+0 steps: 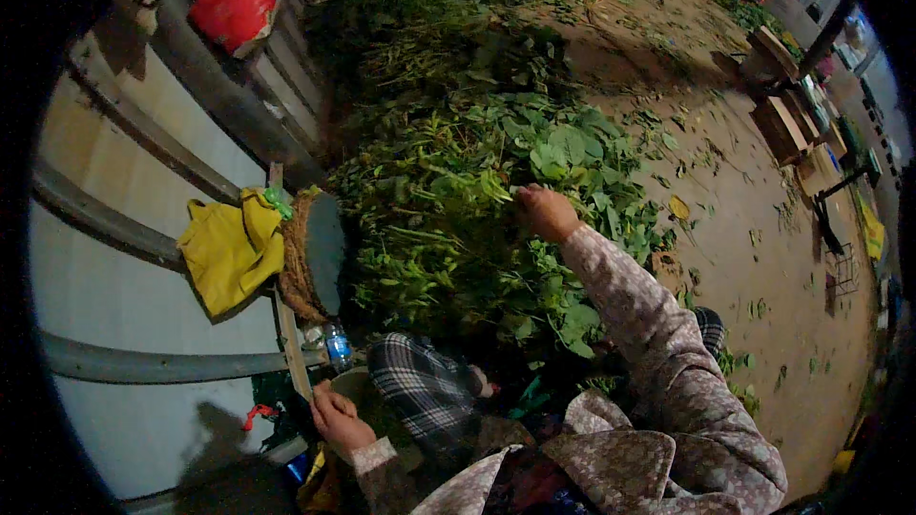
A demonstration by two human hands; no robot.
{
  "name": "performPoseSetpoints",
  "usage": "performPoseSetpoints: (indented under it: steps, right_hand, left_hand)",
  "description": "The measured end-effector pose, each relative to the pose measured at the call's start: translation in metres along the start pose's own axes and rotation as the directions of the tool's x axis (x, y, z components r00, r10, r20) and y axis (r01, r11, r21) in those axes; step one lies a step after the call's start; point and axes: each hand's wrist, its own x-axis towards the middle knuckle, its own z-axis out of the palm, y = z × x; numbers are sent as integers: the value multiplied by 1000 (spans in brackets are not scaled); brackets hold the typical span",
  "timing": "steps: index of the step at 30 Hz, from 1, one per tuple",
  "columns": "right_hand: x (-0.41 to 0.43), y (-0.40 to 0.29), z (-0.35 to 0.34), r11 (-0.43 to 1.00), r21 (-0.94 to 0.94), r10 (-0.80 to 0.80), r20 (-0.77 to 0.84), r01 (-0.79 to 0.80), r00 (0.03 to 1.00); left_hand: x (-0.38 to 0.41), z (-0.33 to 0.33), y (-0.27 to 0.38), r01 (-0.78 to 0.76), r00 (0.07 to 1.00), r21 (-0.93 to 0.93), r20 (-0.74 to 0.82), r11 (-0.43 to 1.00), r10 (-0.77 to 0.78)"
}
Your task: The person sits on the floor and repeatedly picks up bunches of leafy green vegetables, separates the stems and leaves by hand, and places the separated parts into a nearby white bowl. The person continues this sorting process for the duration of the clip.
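A big heap of cut leafy green plants (429,157) fills the floor before me. My right hand (547,211) reaches over the heap's middle, its fingers bent at the end of a pale green stem bunch (486,184); whether they grip it is hard to tell. Broad round leaves (565,150) lie just beyond that hand. Low at the left, my left hand (342,418) has its fingers curled beside a narrow wooden strip (293,350), above the rim of a bucket-like container (351,379). What its fingers hold, if anything, cannot be made out.
A water bottle (338,347) stands by my knee. A yellow cloth or bag (232,250) hangs at the left wall near a round, fibre-edged object (308,257); a red bag (235,3) hangs farther up. Cardboard boxes (780,130) stand at right. Part of a person shows at the top.
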Motion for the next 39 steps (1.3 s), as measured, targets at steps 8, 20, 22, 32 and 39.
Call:
performPoseSetpoints:
  steps: [8, 20, 22, 32, 39]
  right_hand:
    - [-80, -3, -93, 984, 172, -4, -274, 53, 962]
    - [-141, -54, -90, 1000, -2, -24, -235, 24, 972]
    - [-162, -42, -21, 993, 115, -5, -101, 17, 995]
    - [-215, -43, -8, 760, 644, 195, -94, -90, 976]
    - [-196, -68, -124, 842, 432, 27, -633, 324, 774]
  left_hand:
    - [-44, 117, 24, 17, 809, -11, 588, 1000, -7]
    - [-101, 215, -24, 45, 357, 15, 933, 999, -30]
    - [-107, 213, -41, -28, 280, 71, 958, 997, -61]
    - [-115, 193, -42, 347, 381, -12, 916, 938, -129]
    - [-125, 217, 55, 525, 314, -270, 943, 807, 111]
